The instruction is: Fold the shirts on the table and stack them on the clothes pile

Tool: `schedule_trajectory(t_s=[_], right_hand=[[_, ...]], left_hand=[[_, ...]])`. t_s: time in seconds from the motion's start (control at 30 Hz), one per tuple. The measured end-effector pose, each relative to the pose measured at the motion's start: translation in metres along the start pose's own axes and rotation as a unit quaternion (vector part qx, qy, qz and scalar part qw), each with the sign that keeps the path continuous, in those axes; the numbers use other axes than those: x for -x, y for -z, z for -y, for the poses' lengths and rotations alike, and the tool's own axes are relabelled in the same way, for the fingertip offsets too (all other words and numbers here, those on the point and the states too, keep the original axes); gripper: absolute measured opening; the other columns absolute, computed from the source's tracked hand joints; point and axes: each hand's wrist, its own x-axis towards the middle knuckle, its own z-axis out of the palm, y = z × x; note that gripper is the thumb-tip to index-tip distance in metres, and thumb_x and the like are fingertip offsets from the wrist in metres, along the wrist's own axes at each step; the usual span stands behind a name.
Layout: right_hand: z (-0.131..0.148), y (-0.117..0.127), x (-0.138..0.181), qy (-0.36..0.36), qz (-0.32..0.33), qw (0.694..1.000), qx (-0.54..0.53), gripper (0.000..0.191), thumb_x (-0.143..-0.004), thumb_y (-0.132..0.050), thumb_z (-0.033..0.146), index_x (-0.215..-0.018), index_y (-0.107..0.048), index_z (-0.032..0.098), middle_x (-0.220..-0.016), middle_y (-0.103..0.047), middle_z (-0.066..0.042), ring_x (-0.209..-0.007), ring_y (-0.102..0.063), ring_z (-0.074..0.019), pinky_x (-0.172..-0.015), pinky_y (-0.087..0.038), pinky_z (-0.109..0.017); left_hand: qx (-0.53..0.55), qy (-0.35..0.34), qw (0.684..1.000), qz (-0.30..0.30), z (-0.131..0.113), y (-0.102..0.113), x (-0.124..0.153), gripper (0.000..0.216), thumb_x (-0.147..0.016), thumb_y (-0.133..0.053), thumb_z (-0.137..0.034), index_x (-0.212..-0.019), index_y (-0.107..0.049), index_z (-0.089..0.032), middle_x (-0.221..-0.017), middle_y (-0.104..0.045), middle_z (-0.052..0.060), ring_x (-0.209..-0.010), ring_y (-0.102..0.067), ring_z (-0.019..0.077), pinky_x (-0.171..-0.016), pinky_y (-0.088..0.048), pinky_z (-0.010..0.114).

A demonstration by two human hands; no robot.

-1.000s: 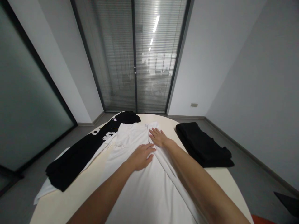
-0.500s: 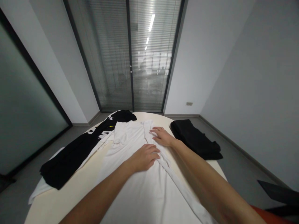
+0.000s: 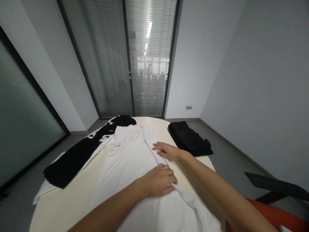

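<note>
A white shirt (image 3: 125,158) lies spread along a round cream table (image 3: 67,199), its right side folded inward in a long strip. My left hand (image 3: 159,183) rests palm down on that folded strip near the middle of the shirt, fingers stretched out. My right hand (image 3: 167,150) lies flat on the same fold farther up, fingers extended toward the collar. Neither hand grips the cloth.
A long black garment with white lettering (image 3: 82,149) lies at the table's left over a white cloth. A folded black pile (image 3: 189,139) sits at the far right edge. A red chair seat (image 3: 275,217) is at lower right. Glass doors with blinds stand behind.
Both hands have slid toward me along the folded strip of the white shirt, the left hand farther than the right. The view has shifted to the right.
</note>
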Motion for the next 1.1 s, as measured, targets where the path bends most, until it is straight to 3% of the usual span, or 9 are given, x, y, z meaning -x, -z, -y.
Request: schedule_trajectory(t_s=[0.13, 0.3, 0.43, 0.6, 0.7, 0.8, 0.9, 1.1], right_hand=[[0.006, 0.0, 0.004, -0.007, -0.001, 1.0, -0.01, 0.043, -0.1, -0.049, 0.039, -0.138, -0.06, 0.022, -0.152, -0.047, -0.012, -0.146, -0.037, -0.0261, -0.121, -0.027, -0.049], [0.013, -0.001, 0.005, -0.029, -0.003, 0.999, -0.022, 0.042, -0.098, -0.05, 0.034, -0.137, -0.06, 0.022, -0.154, -0.045, -0.01, -0.148, -0.032, -0.0241, -0.122, -0.025, -0.048], [0.016, -0.005, 0.007, -0.05, -0.022, 0.998, -0.028, 0.041, -0.094, -0.052, 0.024, -0.134, -0.062, 0.024, -0.154, -0.045, -0.008, -0.149, -0.03, -0.025, -0.122, -0.024, -0.051], [0.021, -0.011, 0.011, -0.041, -0.061, 0.997, -0.004, 0.041, -0.095, -0.051, 0.024, -0.133, -0.063, 0.022, -0.152, -0.047, -0.011, -0.148, -0.032, -0.0272, -0.121, -0.024, -0.052], [0.025, -0.011, 0.014, -0.04, -0.068, 0.997, 0.009, 0.04, -0.096, -0.05, 0.026, -0.134, -0.062, 0.022, -0.151, -0.049, -0.012, -0.147, -0.034, -0.028, -0.119, -0.026, -0.052], [0.032, -0.01, 0.013, -0.064, -0.071, 0.995, 0.013, 0.038, -0.099, -0.048, 0.033, -0.133, -0.062, 0.024, -0.15, -0.05, -0.011, -0.147, -0.034, -0.0281, -0.119, -0.024, -0.055], [0.043, -0.008, 0.008, -0.102, -0.079, 0.992, 0.012, 0.036, -0.099, -0.05, 0.046, -0.122, -0.063, 0.022, -0.147, -0.053, -0.012, -0.146, -0.036, -0.0298, -0.12, -0.02, -0.057], [0.071, -0.018, -0.001, -0.177, -0.08, 0.98, 0.044, 0.047, -0.085, -0.062, 0.064, -0.096, -0.061, 0.019, -0.151, -0.048, -0.015, -0.146, -0.029, -0.0438, -0.115, -0.018, -0.067]], left_hand=[[0.035, -0.005, 0.999, -0.03, -0.016, 0.002, 0.008, 0.012, -0.09, -0.056, -0.021, -0.1, -0.062, -0.017, -0.097, -0.065, 0.005, -0.094, -0.059, 0.0193, -0.091, -0.044, 0.033], [0.086, 0.009, 0.995, -0.054, -0.027, 0.0, 0.031, 0.027, -0.077, -0.058, -0.015, -0.104, -0.056, -0.016, -0.09, -0.065, 0.004, -0.085, -0.058, 0.0184, -0.091, -0.044, 0.032], [0.097, -0.004, 0.995, -0.036, -0.036, -0.007, 0.045, 0.026, -0.081, -0.062, -0.023, -0.107, -0.058, -0.02, -0.095, -0.068, 0.003, -0.091, -0.06, 0.0189, -0.094, -0.043, 0.033], [0.123, 0.012, 0.992, -0.022, -0.047, -0.013, 0.049, 0.039, -0.087, -0.064, -0.025, -0.125, -0.055, -0.021, -0.109, -0.069, 0.003, -0.099, -0.064, 0.0187, -0.091, -0.043, 0.031], [0.102, -0.046, 0.994, -0.009, -0.05, -0.017, 0.05, 0.032, -0.09, -0.063, -0.025, -0.121, -0.058, -0.021, -0.106, -0.071, 0.002, -0.092, -0.065, 0.0177, -0.085, -0.044, 0.03], [0.062, -0.117, 0.991, -0.032, -0.052, -0.024, 0.05, 0.023, -0.1, -0.054, -0.032, -0.12, -0.06, -0.023, -0.095, -0.071, 0.0, -0.082, -0.063, 0.0158, -0.075, -0.043, 0.03], [0.05, -0.134, 0.988, -0.063, -0.052, -0.034, 0.052, 0.025, -0.105, -0.045, -0.031, -0.127, -0.057, -0.026, -0.097, -0.07, -0.002, -0.081, -0.063, 0.013, -0.069, -0.043, 0.028], [0.104, -0.158, 0.982, 0.005, -0.052, -0.069, 0.053, 0.022, -0.104, -0.047, -0.034, -0.115, -0.058, -0.018, -0.085, -0.07, 0.0, -0.071, -0.063, 0.0113, -0.06, -0.045, 0.025]])
